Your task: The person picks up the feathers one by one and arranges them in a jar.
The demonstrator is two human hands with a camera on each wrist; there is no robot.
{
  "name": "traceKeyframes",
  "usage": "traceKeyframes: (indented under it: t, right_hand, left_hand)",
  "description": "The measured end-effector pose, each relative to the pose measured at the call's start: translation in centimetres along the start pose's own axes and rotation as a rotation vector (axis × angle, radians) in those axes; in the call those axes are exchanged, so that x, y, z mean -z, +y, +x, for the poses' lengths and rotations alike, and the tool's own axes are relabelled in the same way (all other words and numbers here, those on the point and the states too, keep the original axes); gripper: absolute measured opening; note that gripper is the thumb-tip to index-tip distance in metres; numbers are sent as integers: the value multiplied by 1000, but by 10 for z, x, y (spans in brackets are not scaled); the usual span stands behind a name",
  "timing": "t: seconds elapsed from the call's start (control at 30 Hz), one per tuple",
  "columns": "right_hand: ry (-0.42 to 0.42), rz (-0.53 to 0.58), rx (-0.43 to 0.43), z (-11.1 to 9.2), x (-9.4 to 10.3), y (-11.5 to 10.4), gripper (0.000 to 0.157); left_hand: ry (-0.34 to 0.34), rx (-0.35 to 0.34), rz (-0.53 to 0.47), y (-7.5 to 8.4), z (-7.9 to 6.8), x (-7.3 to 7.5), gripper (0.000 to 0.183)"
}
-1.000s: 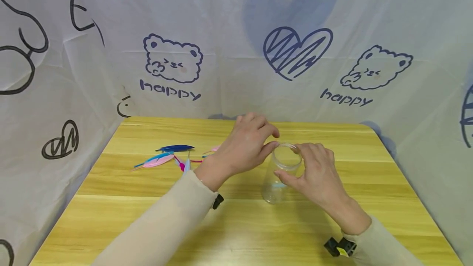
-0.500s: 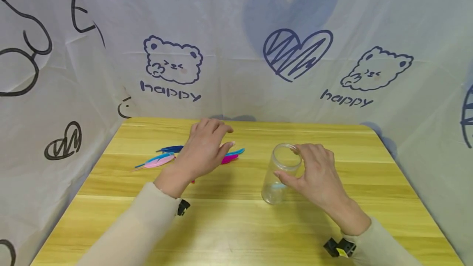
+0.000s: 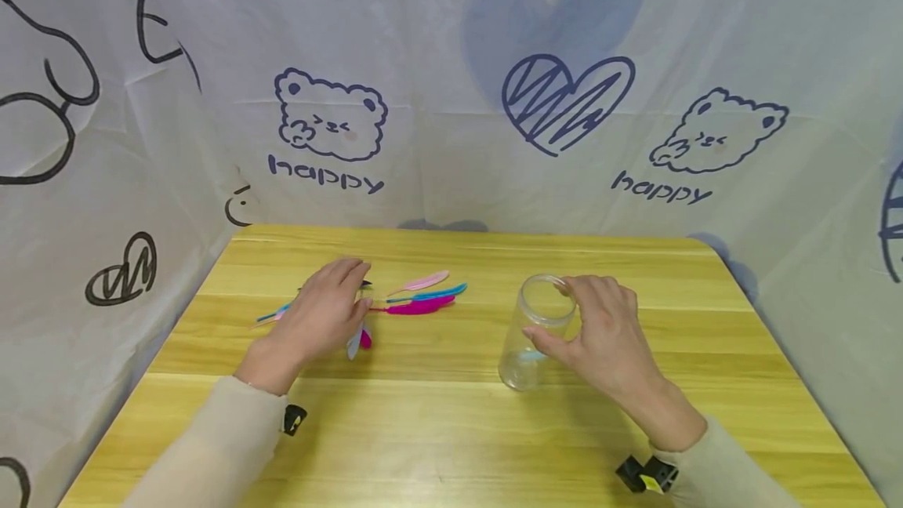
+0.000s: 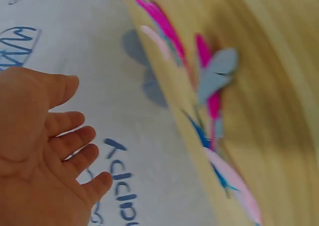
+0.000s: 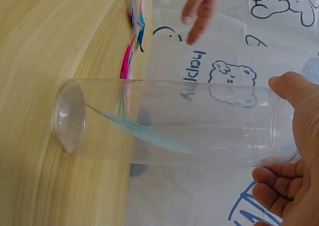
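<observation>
My right hand [image 3: 603, 328] holds a clear plastic jar [image 3: 518, 339] near its rim, thumb on one side and fingers on the other. The jar stands upright and uncapped on the table. Inside it leans a pale blue feather [image 5: 144, 134], best seen in the right wrist view. My left hand [image 3: 317, 316] hovers over the feathers at the left, its fingers relaxed and nothing in them. Right of it lie a magenta feather [image 3: 423, 306], a blue feather [image 3: 443, 292] and a light pink feather [image 3: 423, 281]. A grey feather [image 4: 219, 69] and a pink feather [image 4: 234, 181] show in the left wrist view.
The wooden table [image 3: 451, 429] ends at a white cloth backdrop [image 3: 451, 38] with drawn bears and hearts. Another sheet of the cloth hangs along the left side. The jar stands right of the table's middle, with the feathers to its left.
My left hand has moved left from the jar's mouth to above the feathers, uncovering the magenta, blue and light pink ones. The right hand and the jar have stayed in place.
</observation>
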State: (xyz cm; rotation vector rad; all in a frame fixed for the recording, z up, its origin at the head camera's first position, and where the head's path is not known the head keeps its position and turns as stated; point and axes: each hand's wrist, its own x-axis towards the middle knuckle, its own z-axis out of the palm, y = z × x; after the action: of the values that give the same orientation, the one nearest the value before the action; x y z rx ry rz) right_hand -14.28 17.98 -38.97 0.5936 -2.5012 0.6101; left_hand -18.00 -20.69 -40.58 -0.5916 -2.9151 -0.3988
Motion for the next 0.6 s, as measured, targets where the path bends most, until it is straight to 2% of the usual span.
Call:
traceKeyframes:
  t: [0.13, 0.2, 0.37, 0.5, 0.6]
  right_hand:
    - [2, 1, -2, 0, 0, -1, 67]
    - [-1, 1, -5, 0, 0, -1, 67]
    - [-13, -1, -17, 1, 0, -1, 67]
    - [-16, 0, -27, 1, 0, -1, 66]
    - [-19, -4, -32, 0, 0, -1, 66]
  left_hand:
    - [-132, 31, 24, -6, 4, -17, 61]
    - [-196, 34, 39, -4, 9, -27, 63]
    - [-334, 22, 48, 13, 20, -46, 68]
    - [-409, -17, 51, 27, 26, -57, 72]
    - [-449, -17, 58, 35, 30, -64, 73]
